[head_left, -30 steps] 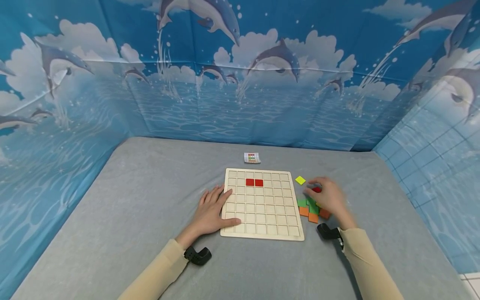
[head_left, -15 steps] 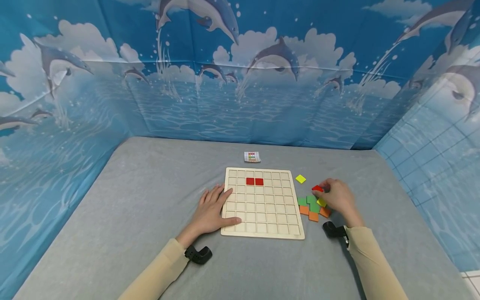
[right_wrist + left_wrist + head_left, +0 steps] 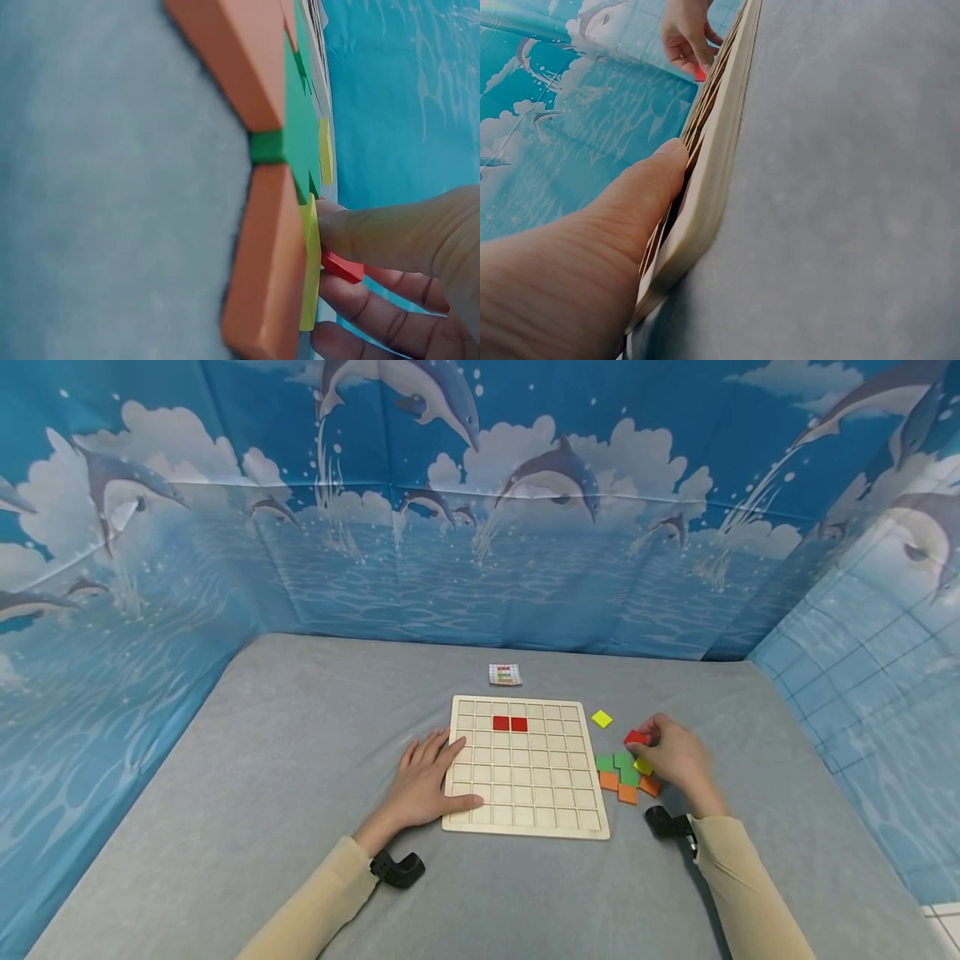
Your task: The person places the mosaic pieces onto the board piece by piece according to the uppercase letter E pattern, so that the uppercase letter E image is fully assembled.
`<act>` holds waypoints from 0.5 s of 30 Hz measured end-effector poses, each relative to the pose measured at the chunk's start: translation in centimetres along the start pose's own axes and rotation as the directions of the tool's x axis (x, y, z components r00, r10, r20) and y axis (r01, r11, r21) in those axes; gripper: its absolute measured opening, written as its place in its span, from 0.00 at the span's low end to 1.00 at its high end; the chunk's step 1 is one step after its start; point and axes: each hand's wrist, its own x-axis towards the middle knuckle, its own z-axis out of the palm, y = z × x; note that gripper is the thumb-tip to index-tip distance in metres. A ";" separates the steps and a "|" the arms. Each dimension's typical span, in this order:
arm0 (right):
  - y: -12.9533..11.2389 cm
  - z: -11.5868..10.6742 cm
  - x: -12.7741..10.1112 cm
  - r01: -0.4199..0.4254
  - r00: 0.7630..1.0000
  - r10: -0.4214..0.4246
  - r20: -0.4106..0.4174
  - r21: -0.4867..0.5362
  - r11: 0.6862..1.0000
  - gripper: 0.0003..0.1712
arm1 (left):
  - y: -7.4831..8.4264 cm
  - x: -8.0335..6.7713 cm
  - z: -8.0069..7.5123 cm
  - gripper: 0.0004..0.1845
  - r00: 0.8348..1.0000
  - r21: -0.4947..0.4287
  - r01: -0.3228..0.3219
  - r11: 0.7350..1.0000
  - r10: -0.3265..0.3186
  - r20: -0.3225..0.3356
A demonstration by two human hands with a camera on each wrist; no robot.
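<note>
Red square tile (image 3: 636, 737) pinched in right hand (image 3: 678, 758), right of centre; left hand (image 3: 422, 782) spread on wooden grid board (image 3: 530, 775), likely steadying it.

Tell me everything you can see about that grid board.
The grid board is pale and looks wooden, with rounded corners and thin ridges dividing it into small squares. It lies flat on the grey cloth. Two red tiles sit side by side in its second-farthest row. The left hand rests across its left edge.
</note>
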 end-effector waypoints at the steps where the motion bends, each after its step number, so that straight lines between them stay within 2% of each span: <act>1: 0.0 0.0 -0.1 0.003 1.000 -0.003 -0.005 0.003 1.000 0.17 | 0.0 0.0 0.0 0.50 1.000 -0.001 -0.003 1.000 0.003 -0.003; 9: -0.2 0.0 -0.5 0.067 0.996 -0.066 -0.056 0.028 0.997 0.12 | 0.0 -0.1 0.0 0.51 1.000 0.001 -0.005 1.000 0.005 0.000; 15: -1.2 0.1 -0.6 0.144 0.987 -0.134 -0.087 0.117 0.983 0.08 | -0.1 0.0 0.0 0.51 1.000 -0.009 -0.007 1.000 0.007 -0.003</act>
